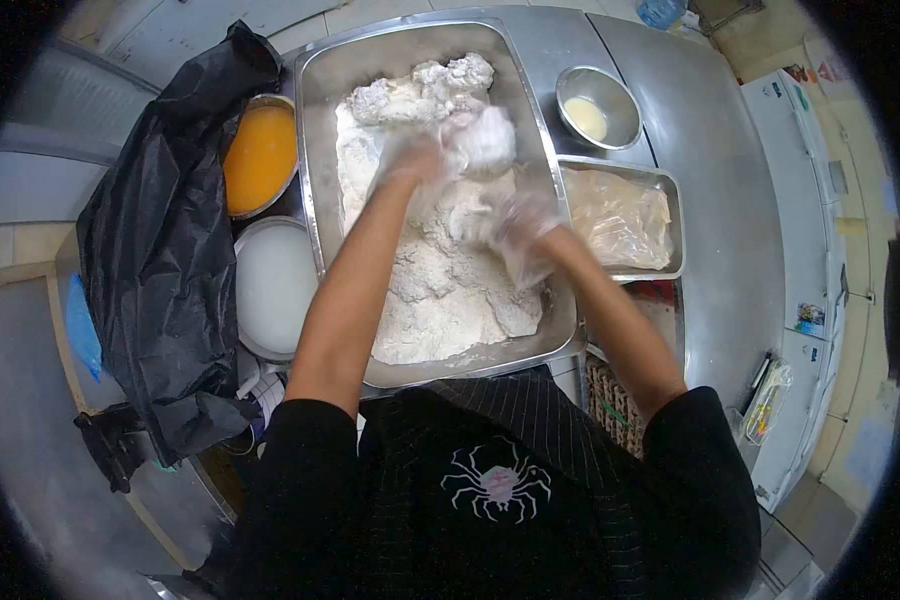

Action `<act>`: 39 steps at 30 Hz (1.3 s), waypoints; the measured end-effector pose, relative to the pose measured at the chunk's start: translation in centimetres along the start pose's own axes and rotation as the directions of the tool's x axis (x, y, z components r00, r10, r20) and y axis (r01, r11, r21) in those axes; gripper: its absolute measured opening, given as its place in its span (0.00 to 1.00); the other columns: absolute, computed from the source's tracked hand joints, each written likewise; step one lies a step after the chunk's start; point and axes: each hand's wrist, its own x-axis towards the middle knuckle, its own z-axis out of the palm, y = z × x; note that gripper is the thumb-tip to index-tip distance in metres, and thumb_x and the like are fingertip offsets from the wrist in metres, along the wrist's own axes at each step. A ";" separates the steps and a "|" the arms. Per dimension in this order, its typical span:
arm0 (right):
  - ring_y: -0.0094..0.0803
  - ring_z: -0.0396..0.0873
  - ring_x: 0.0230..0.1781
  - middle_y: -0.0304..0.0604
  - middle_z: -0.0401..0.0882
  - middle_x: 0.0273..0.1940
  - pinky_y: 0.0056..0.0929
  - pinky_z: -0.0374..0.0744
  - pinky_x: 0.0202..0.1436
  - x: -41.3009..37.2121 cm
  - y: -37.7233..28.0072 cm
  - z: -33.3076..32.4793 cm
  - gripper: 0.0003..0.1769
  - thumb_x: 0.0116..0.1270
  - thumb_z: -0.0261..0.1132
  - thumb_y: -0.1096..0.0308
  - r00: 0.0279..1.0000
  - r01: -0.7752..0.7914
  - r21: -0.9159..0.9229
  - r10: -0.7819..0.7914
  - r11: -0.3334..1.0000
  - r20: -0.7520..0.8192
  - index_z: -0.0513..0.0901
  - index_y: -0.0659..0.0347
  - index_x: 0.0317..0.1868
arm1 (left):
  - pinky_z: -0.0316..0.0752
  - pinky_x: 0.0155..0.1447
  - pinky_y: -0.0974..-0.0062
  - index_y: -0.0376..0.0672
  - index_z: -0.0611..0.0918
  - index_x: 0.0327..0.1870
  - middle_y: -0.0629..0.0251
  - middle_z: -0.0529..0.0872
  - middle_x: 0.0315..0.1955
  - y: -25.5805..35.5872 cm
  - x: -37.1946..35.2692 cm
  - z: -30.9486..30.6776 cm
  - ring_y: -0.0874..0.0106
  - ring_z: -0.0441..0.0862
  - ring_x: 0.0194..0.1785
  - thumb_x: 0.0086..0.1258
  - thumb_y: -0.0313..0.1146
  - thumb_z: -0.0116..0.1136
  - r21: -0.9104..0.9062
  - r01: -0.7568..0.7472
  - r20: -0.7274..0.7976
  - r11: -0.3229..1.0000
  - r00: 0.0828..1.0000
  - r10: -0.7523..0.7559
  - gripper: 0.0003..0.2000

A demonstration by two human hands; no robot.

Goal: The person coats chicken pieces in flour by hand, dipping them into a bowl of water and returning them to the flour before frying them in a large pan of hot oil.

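Observation:
A large steel tray (322, 110) holds white flour (440, 330) and several flour-coated pieces (425, 92) heaped at its far end. My left hand (420, 160), in a clear plastic glove, is over the upper middle of the tray, beside a white coated piece (488, 140). Motion smears its fingers, and whether it grips that piece does not show. Also gloved, my right hand (520, 220) is low over the flour near the tray's right wall. Its fingers are blurred too.
Left of the tray stand a bowl of orange liquid (260, 160) and a bowl of whitish liquid (275, 285), beside a black plastic bag (170, 240). To the right are a smaller tray (678, 235) with pale, plastic-covered contents and a steel bowl (622, 105) holding some cream-coloured liquid.

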 end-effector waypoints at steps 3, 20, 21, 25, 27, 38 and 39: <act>0.36 0.75 0.42 0.45 0.75 0.42 0.30 0.75 0.43 5.8 8.2 16.0 0.24 0.44 0.63 0.65 0.937 0.348 -0.316 -0.343 0.883 0.073 0.74 0.53 0.46 | 0.65 0.57 0.69 0.35 0.70 0.53 0.47 0.73 0.49 -0.4 -6.0 2.0 0.58 0.71 0.54 0.54 0.43 0.56 0.358 -0.116 0.199 0.927 0.979 0.046 0.27; 0.43 0.77 0.39 0.51 0.77 0.39 0.37 0.75 0.41 -4.5 -2.1 1.1 0.19 0.56 0.55 0.61 0.983 -0.174 -0.246 0.154 0.953 -0.100 0.73 0.59 0.46 | 0.62 0.60 0.70 0.34 0.65 0.57 0.48 0.70 0.53 -3.9 -14.2 0.3 0.59 0.70 0.55 0.54 0.45 0.57 0.225 -0.054 0.015 0.973 0.999 0.052 0.32; 0.43 0.77 0.39 0.51 0.77 0.39 0.37 0.75 0.41 -4.1 -0.9 2.1 0.19 0.56 0.55 0.61 0.983 -0.175 -0.247 0.155 0.953 -0.098 0.73 0.59 0.46 | 0.65 0.57 0.67 0.34 0.66 0.55 0.47 0.72 0.49 -4.2 -14.6 0.5 0.57 0.72 0.52 0.56 0.42 0.54 -0.284 -0.179 -0.107 0.942 0.982 0.154 0.28; 0.45 0.77 0.34 0.51 0.77 0.35 0.38 0.75 0.37 -1.9 2.8 4.7 0.20 0.53 0.60 0.55 0.835 -0.097 -0.048 0.055 0.994 -0.547 0.74 0.57 0.43 | 0.70 0.50 0.63 0.36 0.72 0.47 0.47 0.78 0.41 -4.8 -13.3 2.1 0.54 0.76 0.46 0.60 0.36 0.48 0.292 0.057 -0.128 0.955 0.992 -0.021 0.17; 0.45 0.77 0.34 0.51 0.77 0.35 0.38 0.75 0.37 -1.2 2.2 3.3 0.21 0.51 0.61 0.53 0.918 -0.180 -0.015 0.162 0.984 -0.363 0.74 0.57 0.41 | 0.70 0.49 0.62 0.37 0.74 0.44 0.47 0.78 0.40 -5.5 -12.1 2.9 0.54 0.76 0.45 0.60 0.32 0.45 0.228 0.061 -0.236 0.972 0.972 -0.005 0.13; 0.46 0.77 0.34 0.51 0.78 0.34 0.37 0.74 0.37 -0.6 2.6 1.7 0.17 0.49 0.63 0.58 0.706 -0.244 -0.037 0.152 0.969 -0.692 0.76 0.58 0.38 | 0.70 0.47 0.63 0.39 0.73 0.47 0.45 0.76 0.40 -6.4 -12.6 3.3 0.54 0.76 0.42 0.58 0.28 0.45 0.312 0.165 -0.494 0.936 0.870 0.011 0.15; 0.46 0.77 0.34 0.51 0.78 0.34 0.37 0.74 0.37 -0.7 2.5 1.3 0.17 0.49 0.63 0.58 0.702 -0.245 -0.035 0.152 0.969 -0.695 0.76 0.58 0.38 | 0.70 0.47 0.63 0.39 0.73 0.47 0.45 0.76 0.40 -6.2 -12.8 2.7 0.54 0.76 0.42 0.58 0.28 0.45 0.315 0.163 -0.495 0.935 0.869 0.016 0.15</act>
